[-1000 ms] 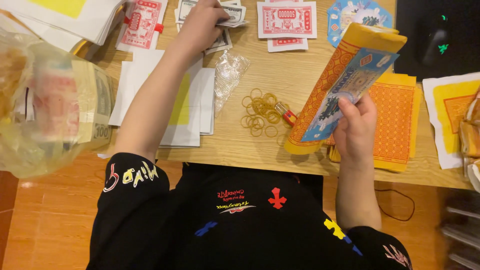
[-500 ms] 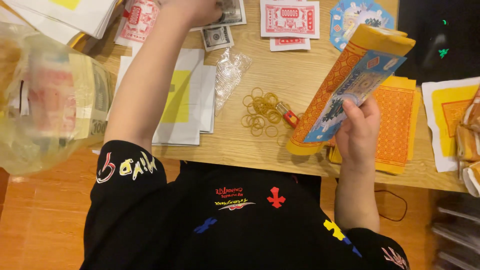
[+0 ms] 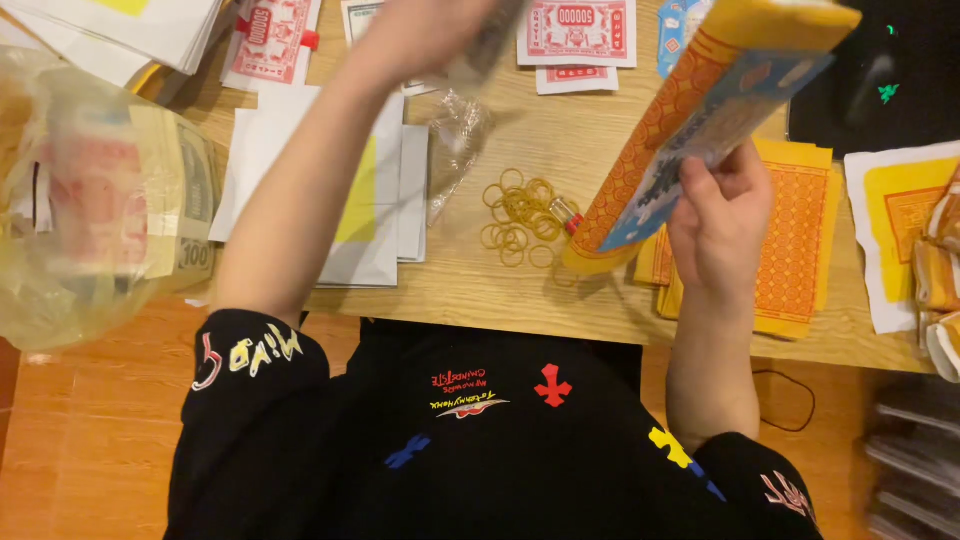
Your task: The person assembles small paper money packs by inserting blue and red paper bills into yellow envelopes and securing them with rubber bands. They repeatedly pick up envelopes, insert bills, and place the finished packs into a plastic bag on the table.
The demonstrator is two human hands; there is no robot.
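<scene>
My right hand [image 3: 722, 215] grips the orange packet [image 3: 700, 120], tilted just right of the rubber bands [image 3: 520, 215]; my left hand [image 3: 425, 35] – blurred, closed on notes [image 3: 490, 40], I think – hovers beyond them. I judge it the filling step: line up notes and packet mouth.

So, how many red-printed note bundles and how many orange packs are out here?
Red-printed note bundles: 3
Orange packs: 2, the held pack in the right hand and the flat stack
Total: 5
</scene>
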